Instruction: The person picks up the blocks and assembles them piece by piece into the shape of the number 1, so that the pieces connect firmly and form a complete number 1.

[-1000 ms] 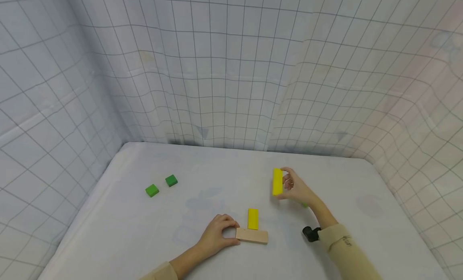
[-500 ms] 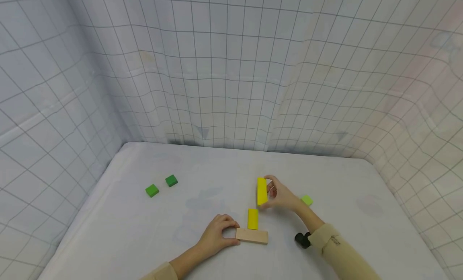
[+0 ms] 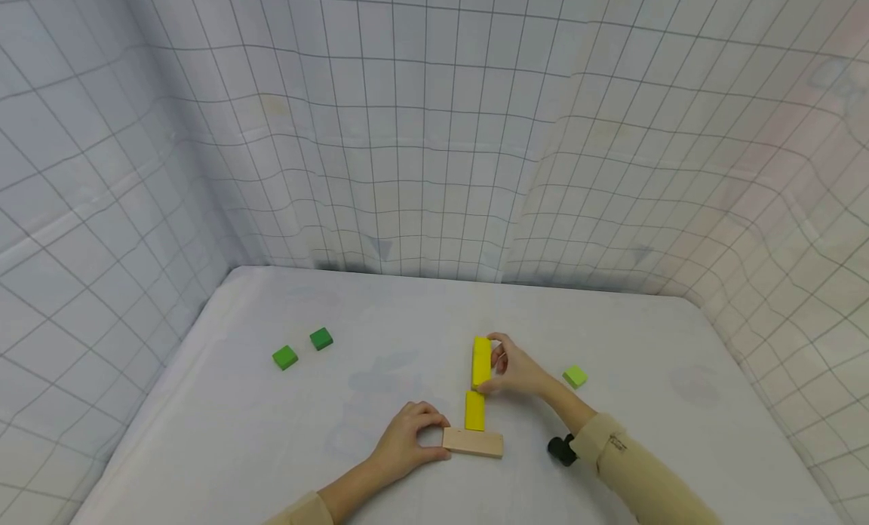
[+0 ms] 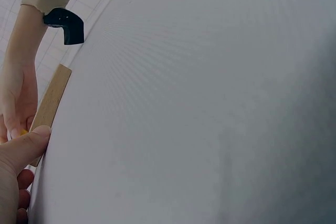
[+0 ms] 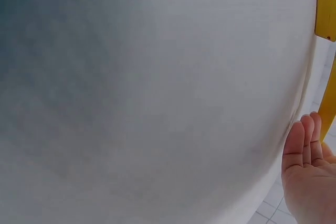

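Note:
My left hand (image 3: 405, 440) pinches the left end of a plain wooden block (image 3: 473, 443), its thumb on the block (image 4: 51, 98) in the left wrist view. Just behind that block lies a yellow block (image 3: 474, 411), its long side pointing away from me. My right hand (image 3: 519, 372) grips a second yellow block (image 3: 481, 363) between thumb and fingers, at the far end of the first one. Whether the two yellow blocks touch I cannot tell. In the right wrist view, yellow pieces (image 5: 326, 6) show at the right edge beside my right hand (image 5: 313, 177).
Two green blocks (image 3: 285, 357) (image 3: 321, 339) lie at the left on the white-covered table (image 3: 380, 314). A light green block (image 3: 575, 376) sits right of my right hand. A black device (image 3: 562, 450) is at my right wrist. Gridded cloth (image 3: 407, 133) hangs around the table.
My right hand has carried the second yellow block left, to the far end of the lying one. The light green block has come into full view. My left hand has stayed in place.

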A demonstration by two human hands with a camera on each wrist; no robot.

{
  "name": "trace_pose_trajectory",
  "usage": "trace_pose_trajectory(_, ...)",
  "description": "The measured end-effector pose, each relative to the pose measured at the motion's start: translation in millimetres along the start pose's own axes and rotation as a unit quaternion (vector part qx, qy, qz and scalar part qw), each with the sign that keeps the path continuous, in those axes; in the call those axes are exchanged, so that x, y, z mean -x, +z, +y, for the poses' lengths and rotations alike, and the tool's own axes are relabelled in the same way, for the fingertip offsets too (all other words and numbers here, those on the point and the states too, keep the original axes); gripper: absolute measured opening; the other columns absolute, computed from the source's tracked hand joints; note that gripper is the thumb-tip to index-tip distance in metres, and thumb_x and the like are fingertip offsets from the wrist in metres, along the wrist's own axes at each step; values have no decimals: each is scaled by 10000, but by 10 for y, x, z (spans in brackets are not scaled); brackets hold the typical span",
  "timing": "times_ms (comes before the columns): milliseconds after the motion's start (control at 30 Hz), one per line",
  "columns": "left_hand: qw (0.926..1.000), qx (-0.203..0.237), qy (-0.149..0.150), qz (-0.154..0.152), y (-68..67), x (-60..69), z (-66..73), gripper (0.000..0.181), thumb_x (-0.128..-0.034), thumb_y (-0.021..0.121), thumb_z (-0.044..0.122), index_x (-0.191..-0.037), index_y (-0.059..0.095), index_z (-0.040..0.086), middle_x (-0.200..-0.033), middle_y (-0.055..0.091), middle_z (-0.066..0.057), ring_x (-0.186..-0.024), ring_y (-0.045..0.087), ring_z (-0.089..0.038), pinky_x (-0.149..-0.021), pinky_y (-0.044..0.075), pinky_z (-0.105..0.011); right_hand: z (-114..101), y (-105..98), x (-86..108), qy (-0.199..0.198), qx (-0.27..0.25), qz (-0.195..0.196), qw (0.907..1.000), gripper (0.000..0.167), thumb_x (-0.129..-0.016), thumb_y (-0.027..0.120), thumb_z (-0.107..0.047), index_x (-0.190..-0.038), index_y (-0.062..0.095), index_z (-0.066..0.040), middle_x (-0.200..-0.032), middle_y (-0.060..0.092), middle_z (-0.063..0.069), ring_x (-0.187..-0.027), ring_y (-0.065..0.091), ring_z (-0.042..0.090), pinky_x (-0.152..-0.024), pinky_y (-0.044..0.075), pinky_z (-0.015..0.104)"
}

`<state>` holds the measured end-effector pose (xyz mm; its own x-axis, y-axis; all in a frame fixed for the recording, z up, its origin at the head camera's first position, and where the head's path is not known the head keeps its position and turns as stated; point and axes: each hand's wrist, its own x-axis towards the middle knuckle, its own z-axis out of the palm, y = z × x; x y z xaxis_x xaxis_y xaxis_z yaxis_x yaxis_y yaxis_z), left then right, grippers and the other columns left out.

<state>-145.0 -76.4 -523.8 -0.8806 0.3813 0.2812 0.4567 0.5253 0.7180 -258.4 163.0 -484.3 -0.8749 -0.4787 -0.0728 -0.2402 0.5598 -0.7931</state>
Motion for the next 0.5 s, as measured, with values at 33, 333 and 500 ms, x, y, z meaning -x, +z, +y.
trace_pose_trajectory(33,10000,1,0,-2,1,0,-1,312,-664,801,313,-922,677,188,-910,565,111,-836,453,-69,-740,421,-247,-5,5,0,-15,-10,-11,10000,917,-634,839,-243,-1334,289,-24,-894,468,61,-749,423,154,-642,367,247)
trace_pose_trajectory(333,10000,24,-14,-49,-9,-2,3,315,-672,792,337,-923,675,187,-911,564,103,-835,451,-74,-734,417,-251,15,57,-14,35,71,-120,9999,903,-645,832,-255,-1329,291,-23,-866,459,46,-747,412,149,-646,354,246)
trace_pose_trajectory(500,10000,48,-6,-41,-15,1,12,318,-671,795,323,-926,673,179,-910,561,98,-835,449,-75,-734,414,-254,30,73,-28,149,72,-181,9997,903,-650,829,-256,-1335,286,-28,-866,451,47,-748,412,144,-644,348,243)
